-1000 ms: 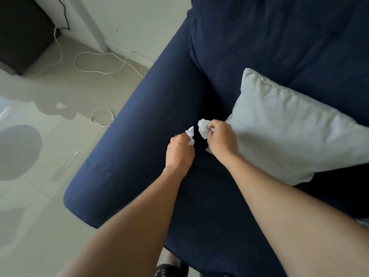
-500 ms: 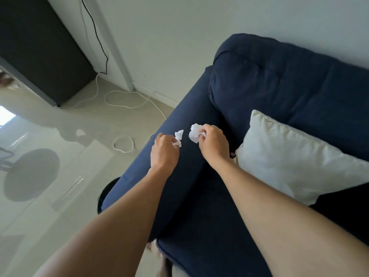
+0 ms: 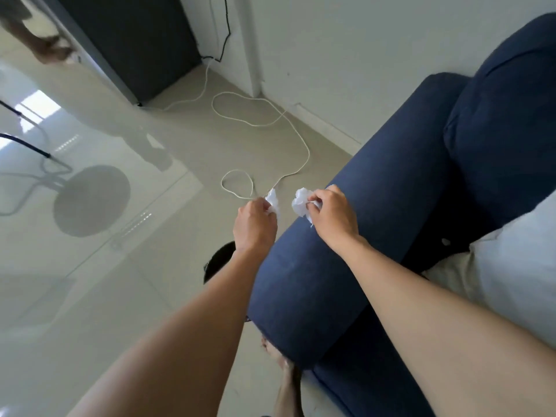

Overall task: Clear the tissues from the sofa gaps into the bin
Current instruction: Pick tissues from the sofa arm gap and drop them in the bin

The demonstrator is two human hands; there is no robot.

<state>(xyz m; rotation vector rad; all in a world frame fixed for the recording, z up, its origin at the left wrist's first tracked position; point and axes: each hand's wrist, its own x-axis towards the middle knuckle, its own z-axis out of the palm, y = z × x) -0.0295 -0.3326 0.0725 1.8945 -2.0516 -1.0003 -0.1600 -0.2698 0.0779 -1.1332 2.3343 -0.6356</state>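
Note:
My left hand (image 3: 254, 225) is closed on a small crumpled white tissue (image 3: 273, 201), held out past the sofa's arm over the floor. My right hand (image 3: 332, 216) grips a second crumpled tissue (image 3: 301, 203) above the navy sofa armrest (image 3: 355, 236). A dark round bin (image 3: 218, 261) stands on the floor beside the armrest, directly below my left forearm, which hides most of it.
A white cable (image 3: 288, 139) loops across the glossy tiled floor beyond my hands. A dark cabinet (image 3: 132, 40) stands against the wall at the back. A pale cushion (image 3: 511, 266) lies on the sofa seat at the right. Bare feet (image 3: 282, 365) show below the armrest.
Both hands lifted the tissues out of the sofa gap beside the cushion and carried them left, over the armrest toward the floor side. The bin has come into view.

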